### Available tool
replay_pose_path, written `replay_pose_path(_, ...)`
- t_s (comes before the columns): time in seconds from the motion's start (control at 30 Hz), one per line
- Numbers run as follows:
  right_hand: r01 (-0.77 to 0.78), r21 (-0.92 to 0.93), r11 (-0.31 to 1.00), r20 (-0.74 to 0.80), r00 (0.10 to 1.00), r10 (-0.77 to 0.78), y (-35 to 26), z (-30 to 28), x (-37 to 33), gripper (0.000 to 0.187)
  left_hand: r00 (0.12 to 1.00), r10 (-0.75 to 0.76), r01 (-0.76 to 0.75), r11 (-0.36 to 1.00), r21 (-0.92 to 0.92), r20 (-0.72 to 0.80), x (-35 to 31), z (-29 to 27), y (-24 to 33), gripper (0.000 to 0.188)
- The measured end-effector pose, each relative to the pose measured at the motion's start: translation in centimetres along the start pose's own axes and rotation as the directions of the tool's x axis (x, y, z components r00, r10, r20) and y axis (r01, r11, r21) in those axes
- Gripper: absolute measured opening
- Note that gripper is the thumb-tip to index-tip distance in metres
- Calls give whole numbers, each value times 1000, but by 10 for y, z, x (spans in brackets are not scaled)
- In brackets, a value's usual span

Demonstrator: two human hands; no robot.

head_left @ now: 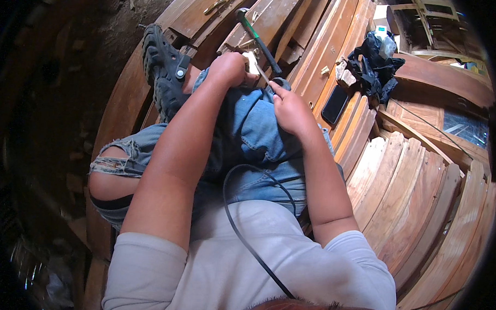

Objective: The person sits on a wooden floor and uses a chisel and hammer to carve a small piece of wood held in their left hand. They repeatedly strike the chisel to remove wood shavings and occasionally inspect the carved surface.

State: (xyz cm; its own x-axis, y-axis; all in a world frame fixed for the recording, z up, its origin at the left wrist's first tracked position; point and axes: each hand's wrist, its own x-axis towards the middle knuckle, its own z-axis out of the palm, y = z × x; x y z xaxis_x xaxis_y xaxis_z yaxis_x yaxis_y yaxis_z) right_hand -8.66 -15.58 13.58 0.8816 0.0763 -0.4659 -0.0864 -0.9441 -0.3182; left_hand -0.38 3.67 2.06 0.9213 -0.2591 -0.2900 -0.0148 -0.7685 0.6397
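My left hand (230, 71) is closed round a small pale piece of wood (252, 62), held just above my jeans (255, 124). My right hand (291, 108) grips a slim, blade-like tool (263, 76), its exact kind too small to tell. Its far end points up and left and meets or nearly meets the pale wood. Right beyond both hands lies a hammer (257, 39) with a green and black handle, its metal head away from me. The fingertips of my left hand are partly hidden behind the wood and the hand itself.
Stacked brown boards (323, 48) lie ahead and to the right. A black phone (335, 105) rests on them near a black plastic bag (373, 66) and wood scraps (344, 73). A black cable (228, 207) loops over my lap. Paler planks (396, 188) lie at the right.
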Motion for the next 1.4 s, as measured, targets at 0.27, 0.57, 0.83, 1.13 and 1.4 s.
replay_pose_path(0.27,-64,-77,995,-5,998,64,-20,-3,-6,49,999,27,-27,1000,9,-26,-5,-4,5,49)
replay_pose_path(0.57,-96,-122,988,-11,995,96,-28,6,2,52,1000,12,-12,1000,-4,-5,-3,-2,1,55)
replay_pose_path(0.83,-40,-132,990,-52,998,33,-21,27,75,56,999,38,-37,999,38,-36,4,6,-1,53)
replay_pose_path(1.13,-25,78,997,7,1000,24,3,6,52,52,999,51,-52,998,-19,-14,-4,-1,0,56)
replay_pose_path(1.4,34,154,987,-44,999,-28,11,4,-2,48,997,49,-48,998,31,-51,-1,1,1,57)
